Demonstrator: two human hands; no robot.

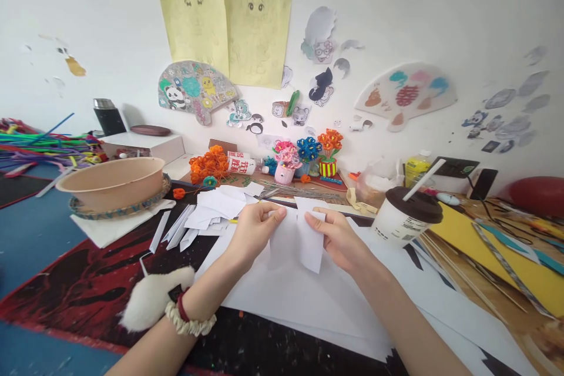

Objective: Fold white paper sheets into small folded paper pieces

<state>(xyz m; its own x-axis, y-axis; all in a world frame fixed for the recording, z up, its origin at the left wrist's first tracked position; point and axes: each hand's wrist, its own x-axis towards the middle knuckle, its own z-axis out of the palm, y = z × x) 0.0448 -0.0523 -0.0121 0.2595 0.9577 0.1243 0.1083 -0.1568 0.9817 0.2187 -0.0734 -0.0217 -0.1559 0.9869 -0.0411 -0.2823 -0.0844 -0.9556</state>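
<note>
My left hand [256, 228] pinches a small white paper piece [282, 237] between thumb and fingers. Close beside it on the right, my right hand [337, 235] is closed on another white paper piece [311, 247], which hangs down from the thumb. Both pieces are held above large white sheets [304, 299] lying on a dark mat. Left of my left hand lies a pile of cut and folded white paper [220, 205]. Whether the two held pieces are joined at the top, I cannot tell.
A lidded cup with a straw [403, 217] stands right of my right hand. At the left are a beige basin [112, 182] and a white fluffy object [154, 299]. Flower pots [328, 167] stand near the wall. Yellow sheets [497, 252] lie at the right.
</note>
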